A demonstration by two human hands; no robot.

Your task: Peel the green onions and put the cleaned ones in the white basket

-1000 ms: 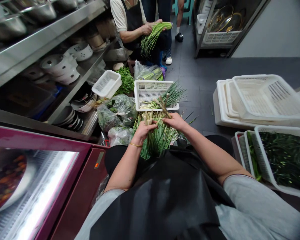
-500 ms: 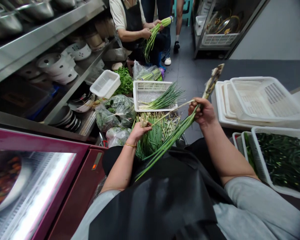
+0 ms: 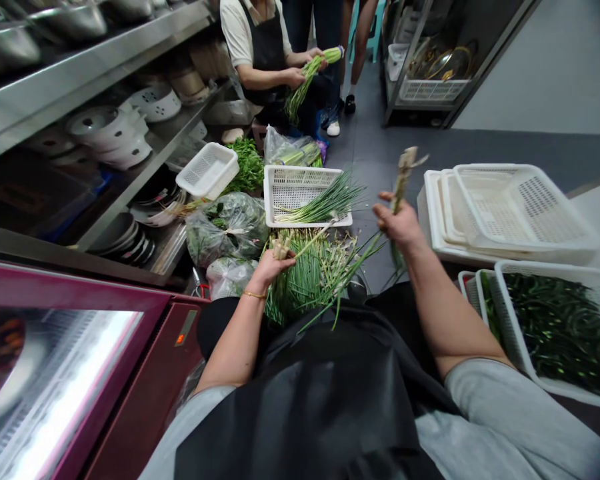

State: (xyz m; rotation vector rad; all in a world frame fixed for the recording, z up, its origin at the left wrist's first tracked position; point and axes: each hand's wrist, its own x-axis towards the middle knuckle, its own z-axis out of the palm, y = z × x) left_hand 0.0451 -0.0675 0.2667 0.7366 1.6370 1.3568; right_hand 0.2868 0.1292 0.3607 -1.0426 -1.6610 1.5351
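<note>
My left hand (image 3: 272,268), with a bracelet at the wrist, is closed around a few pale scallion stalks (image 3: 282,249), one of which sticks out to the right. Off to the right, my right hand (image 3: 403,225) grips a bunch of scallions (image 3: 406,172), its pale, dirty root ends pointing up. Some green leaves trail down to the left from near that hand, blurred by motion. Between and below both hands lies a heap of scallions (image 3: 307,277). Just beyond it, a white perforated basket (image 3: 285,179) holds a sheaf of thin scallions (image 3: 325,201).
Bagged greens (image 3: 230,227) lie at left, near a small white basket (image 3: 207,170). Stacked white baskets (image 3: 510,207) and a basket of green peppers (image 3: 565,327) stand at right. Ahead, another person (image 3: 263,60) holds long green stalks. A metal shelf (image 3: 105,60) runs along the left.
My right hand has turned and lowered slightly. Its scallions stand more upright, and their leaves have swung down. My left hand keeps its stalks; the long stalk no longer reaches my right hand.
</note>
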